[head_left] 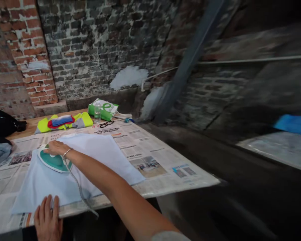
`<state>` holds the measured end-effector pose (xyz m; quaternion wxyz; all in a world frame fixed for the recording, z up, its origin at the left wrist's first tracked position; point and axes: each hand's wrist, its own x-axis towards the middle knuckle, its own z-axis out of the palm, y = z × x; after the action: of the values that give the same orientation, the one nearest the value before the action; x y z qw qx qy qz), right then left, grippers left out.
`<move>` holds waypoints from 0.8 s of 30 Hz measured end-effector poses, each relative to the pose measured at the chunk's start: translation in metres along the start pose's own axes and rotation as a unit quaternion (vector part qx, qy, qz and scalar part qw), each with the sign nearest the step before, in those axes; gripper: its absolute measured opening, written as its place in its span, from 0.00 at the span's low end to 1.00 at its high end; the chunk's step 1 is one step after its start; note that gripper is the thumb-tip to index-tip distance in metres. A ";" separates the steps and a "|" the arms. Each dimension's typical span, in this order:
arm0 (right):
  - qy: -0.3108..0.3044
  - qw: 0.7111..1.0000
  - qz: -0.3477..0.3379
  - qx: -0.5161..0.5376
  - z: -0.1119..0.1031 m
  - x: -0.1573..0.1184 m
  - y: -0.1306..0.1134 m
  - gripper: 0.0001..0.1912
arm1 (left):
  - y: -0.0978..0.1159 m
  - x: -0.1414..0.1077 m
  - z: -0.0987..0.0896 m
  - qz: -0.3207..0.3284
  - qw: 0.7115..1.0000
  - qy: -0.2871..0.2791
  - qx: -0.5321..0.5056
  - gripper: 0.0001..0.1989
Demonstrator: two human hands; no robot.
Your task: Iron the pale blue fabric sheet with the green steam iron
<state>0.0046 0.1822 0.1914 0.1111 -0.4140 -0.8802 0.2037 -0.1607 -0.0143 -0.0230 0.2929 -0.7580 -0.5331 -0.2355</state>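
Observation:
A pale blue cloth (pixel 97 150) lies spread over newspaper on the table. My right hand (pixel 56 148) is wrapped round the handle of a green and white iron (pixel 54 162), which rests on the left part of the cloth. From the iron a grey cord (pixel 77 184) runs under my wrist and over the table's front edge. My left hand (pixel 48 216) lies flat at that edge, fingers stretched out with their tips at the cloth's near border, holding nothing.
Behind the cloth are folded yellow garments (pixel 84 119), a red and blue cloth piece (pixel 61 121), a drinking glass (pixel 97 112), a green and white bag (pixel 106 108) and eyeglasses (pixel 106 124). Dark bundles sit at left. Newspaper (pixel 165 167) covers the table; a blue item (pixel 293 124) lies far right.

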 end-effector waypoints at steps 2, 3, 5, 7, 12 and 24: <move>0.003 1.000 0.001 0.001 -0.001 -0.008 -0.003 0.20 | 0.000 0.001 0.000 0.002 1.000 0.003 0.005 0.40; 0.002 1.000 0.002 -0.001 0.000 -0.014 -0.002 0.20 | 0.001 0.001 0.000 -0.003 1.000 0.005 0.006 0.41; -0.008 1.000 0.006 -0.006 0.003 -0.027 0.005 0.20 | 0.002 0.000 0.000 -0.007 1.000 0.006 0.008 0.41; -0.025 0.999 0.016 -0.013 0.005 -0.042 0.020 0.24 | 0.003 0.000 0.001 -0.006 1.000 0.007 0.009 0.41; -0.010 0.983 0.176 -0.047 -0.004 -0.080 0.075 0.30 | 0.007 -0.003 -0.003 -0.031 0.999 -0.004 -0.005 0.42; 0.062 0.911 0.402 -0.070 -0.064 -0.143 0.214 0.27 | 0.008 0.000 -0.008 -0.016 1.000 -0.019 0.011 0.43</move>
<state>0.2650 0.2113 0.1478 0.0452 -0.7514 -0.6427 0.1425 -0.1536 -0.0217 -0.0189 0.2870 -0.7506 -0.5531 -0.2199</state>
